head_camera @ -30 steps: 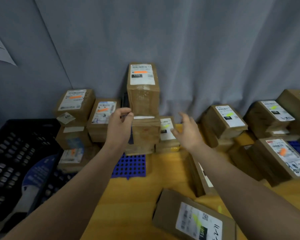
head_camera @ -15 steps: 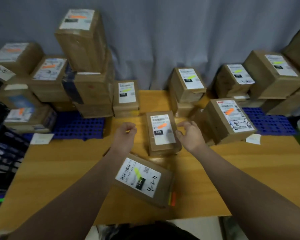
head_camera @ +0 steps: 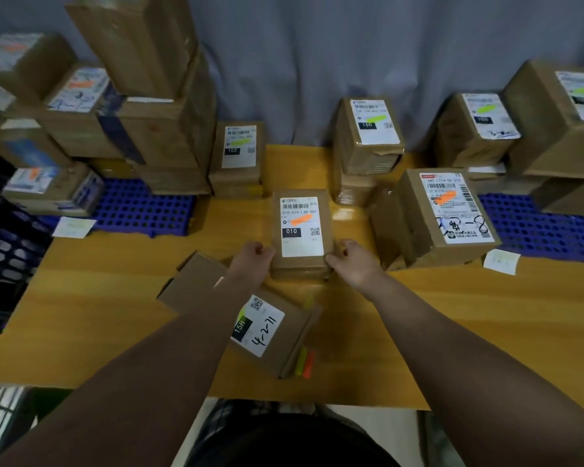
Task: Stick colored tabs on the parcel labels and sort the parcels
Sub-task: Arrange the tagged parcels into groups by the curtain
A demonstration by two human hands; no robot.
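On the wooden table (head_camera: 115, 298), left hand (head_camera: 255, 261) and right hand (head_camera: 356, 264), fingers (head_camera: 263, 250) curled around near corners of the orange-tabbed parcel (head_camera: 300, 230).

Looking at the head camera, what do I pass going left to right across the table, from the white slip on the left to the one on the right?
Left white slip → 102 parcel → 010 parcel → 150 parcel → orange-tabbed parcel with handwriting → right white slip.

A small brown parcel (head_camera: 300, 266) is lying flat on the table (head_camera: 115, 298), its white label (head_camera: 302, 244) bearing seemingly an orange tab (head_camera: 302, 220).
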